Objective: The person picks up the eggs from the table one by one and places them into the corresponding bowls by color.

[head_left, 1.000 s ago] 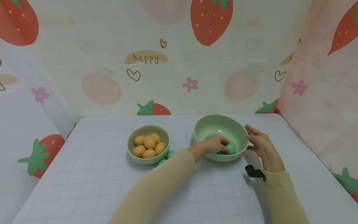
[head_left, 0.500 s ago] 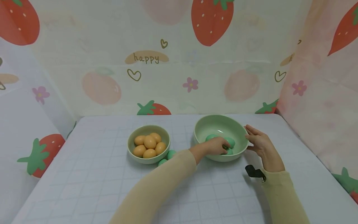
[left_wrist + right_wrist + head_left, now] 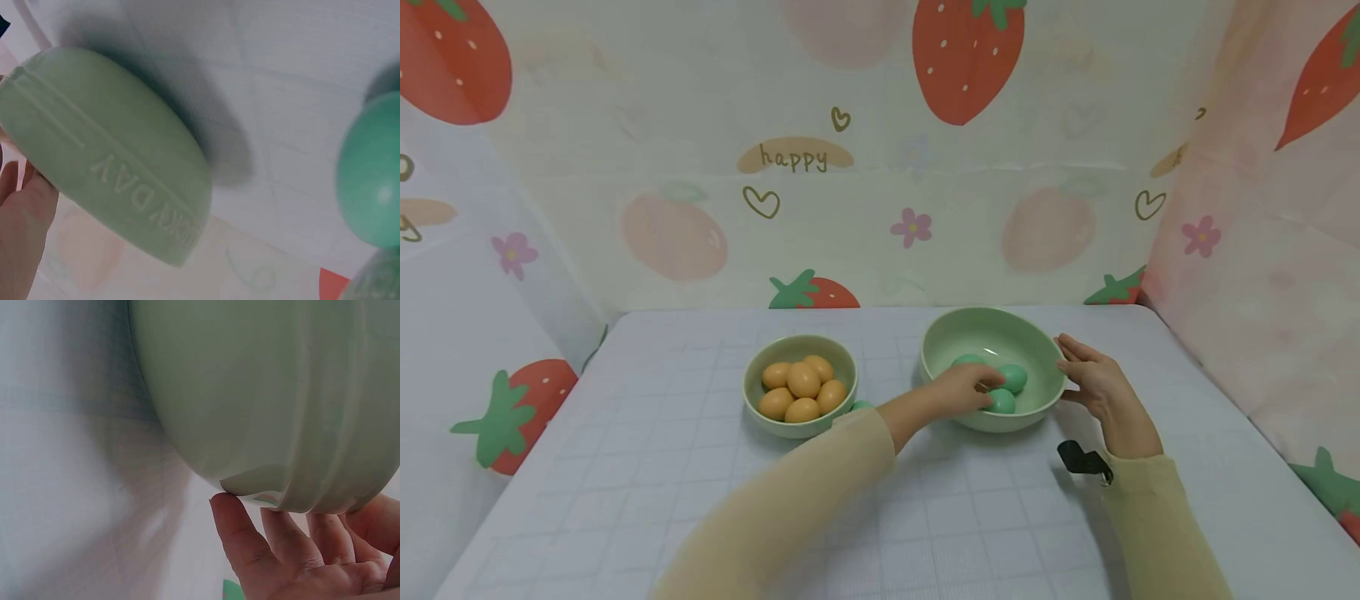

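My left hand (image 3: 958, 390) reaches over the near left rim of the larger green bowl (image 3: 1045, 350), fingers relaxed and parted. Beside its fingertips, inside the bowl, lie a green egg (image 3: 1002, 402) and another green egg (image 3: 1013, 379); a third green egg (image 3: 968, 359) is partly hidden behind the hand. On the bowl's right side, my right hand (image 3: 1108, 398) holds the rim, with thumb and fingers against it. The right wrist view shows its fingertips (image 3: 228, 506) against the outer wall (image 3: 237, 412). Raised lettering marks the bowl (image 3: 125, 144) in the left wrist view.
A smaller green bowl (image 3: 801, 432) with several orange-brown eggs (image 3: 802, 380) stands to the left. A green egg (image 3: 862, 406) lies on the white checked tablecloth (image 3: 647, 467) beside it, partly covered by my left sleeve (image 3: 797, 492). A strawberry-print curtain (image 3: 850, 192) rises behind.
My left hand has let go of a green egg inside the larger bowl and drawn back slightly left, uncovering the eggs. My right hand stays at the rim.
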The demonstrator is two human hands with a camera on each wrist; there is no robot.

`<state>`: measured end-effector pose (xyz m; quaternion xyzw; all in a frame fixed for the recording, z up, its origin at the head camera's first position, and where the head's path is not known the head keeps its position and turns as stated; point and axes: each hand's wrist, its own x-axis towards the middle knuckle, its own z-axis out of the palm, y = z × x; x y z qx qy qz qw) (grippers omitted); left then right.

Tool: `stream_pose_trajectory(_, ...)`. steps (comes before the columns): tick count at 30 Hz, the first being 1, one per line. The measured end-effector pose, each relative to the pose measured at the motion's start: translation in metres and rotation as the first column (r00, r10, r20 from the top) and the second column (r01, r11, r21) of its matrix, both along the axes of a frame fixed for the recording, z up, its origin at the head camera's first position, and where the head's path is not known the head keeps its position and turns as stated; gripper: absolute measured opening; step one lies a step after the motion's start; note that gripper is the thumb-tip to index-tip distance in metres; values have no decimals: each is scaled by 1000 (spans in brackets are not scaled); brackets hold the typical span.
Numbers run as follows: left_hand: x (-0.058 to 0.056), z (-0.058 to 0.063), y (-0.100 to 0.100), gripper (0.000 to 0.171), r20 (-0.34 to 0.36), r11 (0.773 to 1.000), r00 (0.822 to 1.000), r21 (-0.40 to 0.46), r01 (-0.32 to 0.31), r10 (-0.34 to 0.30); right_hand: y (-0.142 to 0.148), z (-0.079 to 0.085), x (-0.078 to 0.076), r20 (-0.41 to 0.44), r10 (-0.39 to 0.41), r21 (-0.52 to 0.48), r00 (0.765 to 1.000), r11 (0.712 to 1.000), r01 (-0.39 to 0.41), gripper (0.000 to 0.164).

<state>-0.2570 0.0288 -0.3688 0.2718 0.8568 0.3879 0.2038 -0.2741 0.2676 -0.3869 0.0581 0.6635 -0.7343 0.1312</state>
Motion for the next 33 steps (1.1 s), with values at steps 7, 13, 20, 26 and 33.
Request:
stream_pose_trajectory(7,17,10,-28,37,-42,990,996,125,-70,76,-2,1,-2,13,-10,11,1000,1000,10,64)
stream_pose_trajectory(13,31,22,-57,35,-68,982,996,185,-46,60,-1,1,-3,8,-6,6,1000,1000,6,64)
stream_pose_trajectory(20,45,30,-87,33,-120,983,991,180,-43,66,-2,1,-3,22,-15,24,1000,1000,14,64)
stream_pose_trajectory(26,59,34,-113,34,-160,988,984,143,-51,74,-1,1,-1,28,-20,9,999,1000,20,65)
stream_pose_trajectory(33,70,27,-140,36,-190,988,977,134,-71,96,-1,0,-1,17,-9,8,1000,1000,9,65)
